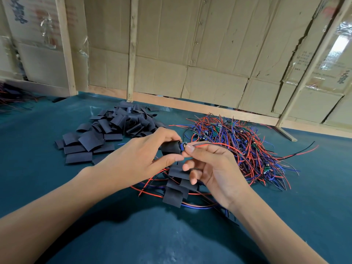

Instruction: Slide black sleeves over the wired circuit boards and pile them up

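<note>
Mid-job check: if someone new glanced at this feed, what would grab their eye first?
Probably the two hands at centre: the left hand grips a flat black sleeve while the right hand pinches a small wired circuit board at its mouth. Behind lie a heap of black sleeves on the left and a tangle of red and blue wired boards on the right.

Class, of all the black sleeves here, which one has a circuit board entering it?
The sleeve gripped by the left hand; the piled ones lie untouched.
</note>
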